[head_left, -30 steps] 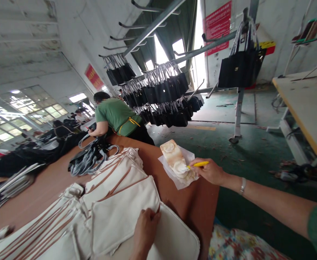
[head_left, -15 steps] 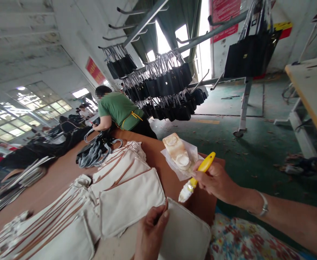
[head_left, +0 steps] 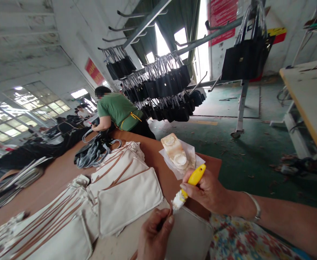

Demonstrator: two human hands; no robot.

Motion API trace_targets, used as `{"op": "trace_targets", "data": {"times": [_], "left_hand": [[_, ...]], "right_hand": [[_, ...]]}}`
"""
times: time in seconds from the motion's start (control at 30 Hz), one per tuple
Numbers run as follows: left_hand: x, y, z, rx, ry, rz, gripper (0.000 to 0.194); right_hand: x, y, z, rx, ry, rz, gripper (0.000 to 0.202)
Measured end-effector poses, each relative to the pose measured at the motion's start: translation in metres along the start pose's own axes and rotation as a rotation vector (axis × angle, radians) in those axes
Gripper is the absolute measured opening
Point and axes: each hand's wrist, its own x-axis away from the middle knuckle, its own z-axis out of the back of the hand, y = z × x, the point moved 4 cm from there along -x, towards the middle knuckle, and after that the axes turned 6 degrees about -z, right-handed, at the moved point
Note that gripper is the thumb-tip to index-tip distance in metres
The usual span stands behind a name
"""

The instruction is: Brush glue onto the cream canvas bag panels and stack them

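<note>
My right hand (head_left: 205, 189) is closed round the yellow handle of a brush (head_left: 196, 175). White paste coats its bristles, which meet the end of a narrow brown strap (head_left: 171, 209). That strap is pinched between thumb and fingers of my left hand (head_left: 157, 231). Under both hands lies a cream panel (head_left: 192, 231) with a stitched edge. Left of it, more cream panels (head_left: 129, 198) with brown straps overlap on the brown table. A paste-smeared block (head_left: 174, 147) rests on a white sheet (head_left: 199, 158) near the table's corner.
A bundle of grey cords and black pieces (head_left: 94, 150) lies farther along the brown table (head_left: 58, 169). A person in a green shirt (head_left: 117, 110) leans over its far side. Black bags (head_left: 166, 85) hang from a wheeled rack. Another table (head_left: 310, 97) stands at right.
My right hand has moved left and down, bringing the brush's bristles onto the strap end. My left hand still pinches the strap and has shifted slightly right.
</note>
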Motion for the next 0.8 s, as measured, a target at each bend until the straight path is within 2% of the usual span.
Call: {"op": "trace_targets", "data": {"times": [0.1, 0.2, 0.37, 0.43, 0.5, 0.57, 0.67, 0.7, 0.8], "left_hand": [[0.007, 0.006, -0.005, -0.125, 0.040, -0.184, 0.024], [0.017, 0.011, -0.012, -0.198, 0.100, -0.378, 0.017], [0.026, 0.013, -0.020, -0.365, 0.120, -0.564, 0.015], [0.026, 0.012, -0.022, -0.402, 0.118, -0.591, 0.015], [0.025, 0.010, -0.023, -0.425, 0.114, -0.597, 0.017], [0.024, 0.008, -0.024, -0.436, 0.116, -0.599, 0.018], [0.023, 0.005, -0.022, -0.444, 0.110, -0.588, 0.017], [0.023, 0.005, -0.021, -0.447, 0.106, -0.579, 0.018], [0.024, 0.001, -0.018, -0.528, 0.084, -0.526, 0.023]], "right_hand": [[-0.002, 0.003, 0.010, 0.015, 0.082, -0.010, 0.020], [-0.007, 0.010, 0.021, -0.030, 0.120, -0.112, 0.021], [-0.010, 0.015, 0.011, -0.198, -0.152, -0.283, 0.024], [-0.008, 0.012, 0.005, -0.253, -0.291, -0.335, 0.024], [-0.008, 0.007, 0.005, -0.285, -0.376, -0.366, 0.023], [-0.012, 0.004, 0.010, -0.271, -0.331, -0.361, 0.021], [-0.019, 0.005, 0.018, -0.193, -0.164, -0.317, 0.022], [-0.019, 0.006, 0.015, -0.183, -0.170, -0.316, 0.023], [-0.009, 0.013, 0.000, -0.264, -0.324, -0.409, 0.026]]}}
